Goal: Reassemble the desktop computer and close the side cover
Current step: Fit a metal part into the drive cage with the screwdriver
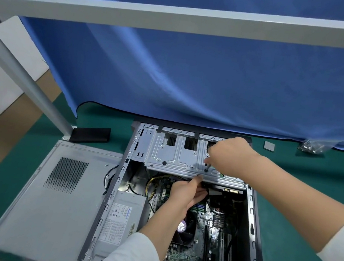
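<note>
Case [251, 207]: it was laid open on the green mat [312, 180], in the lower middle of the frame.
Side cover [50, 197]: it was laid flat at the lower left, just beside the case; it was not yet fitted.
Drive cage [176, 154]: it was seated across the upper part of the case.
Right hand [228, 156]: its fingers were curled around a small dark tool or screw [206, 169], the tip set on the cage; which of the two it was could not be told.
Left hand [185, 193]: it was reached under the cage edge, the fingers lying close together near black cables [209, 196]; whether something was pinched could not be told.
Inside: the power supply [121, 217], the fan [185, 227] and the board [201, 251] were seen in place.
Screw bag [311, 146]: it was lying at the upper right.
Progress: it was judged at the middle; the cage fixing, maybe cables, and the cover closing were left.
</note>
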`<action>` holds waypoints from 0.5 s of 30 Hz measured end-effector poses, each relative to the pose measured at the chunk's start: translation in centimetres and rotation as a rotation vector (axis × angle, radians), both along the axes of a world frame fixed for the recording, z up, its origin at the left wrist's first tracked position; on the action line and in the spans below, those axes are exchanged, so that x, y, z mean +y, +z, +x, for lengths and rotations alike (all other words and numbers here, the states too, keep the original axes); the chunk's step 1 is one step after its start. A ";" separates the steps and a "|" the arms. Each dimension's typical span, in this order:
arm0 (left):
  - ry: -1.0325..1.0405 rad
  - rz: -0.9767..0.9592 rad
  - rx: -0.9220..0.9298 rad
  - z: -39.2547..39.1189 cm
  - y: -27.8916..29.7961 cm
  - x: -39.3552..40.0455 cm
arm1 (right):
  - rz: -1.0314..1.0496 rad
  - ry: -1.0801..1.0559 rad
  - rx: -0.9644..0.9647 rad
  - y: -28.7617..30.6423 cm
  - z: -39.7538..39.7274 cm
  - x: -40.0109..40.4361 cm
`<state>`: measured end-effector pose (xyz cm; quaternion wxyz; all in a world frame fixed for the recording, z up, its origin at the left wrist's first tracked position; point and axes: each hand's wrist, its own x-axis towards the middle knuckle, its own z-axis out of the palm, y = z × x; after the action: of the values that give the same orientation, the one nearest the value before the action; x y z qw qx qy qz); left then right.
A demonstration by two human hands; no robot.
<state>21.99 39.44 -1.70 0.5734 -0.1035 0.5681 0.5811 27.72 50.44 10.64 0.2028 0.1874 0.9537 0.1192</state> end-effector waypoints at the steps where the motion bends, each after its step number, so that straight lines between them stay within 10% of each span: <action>1: 0.002 0.001 0.000 0.0 0.0 0.0 | -0.018 -0.010 -0.005 0.0 0.1 0.1; 15: -0.003 -0.004 0.012 -0.3 -0.2 0.1 | -0.076 -0.040 -0.008 -0.1 -0.3 0.2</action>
<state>21.71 39.58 -1.88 0.5708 -0.1004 0.5727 0.5798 27.38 50.63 10.56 0.2159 0.1979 0.9528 0.0794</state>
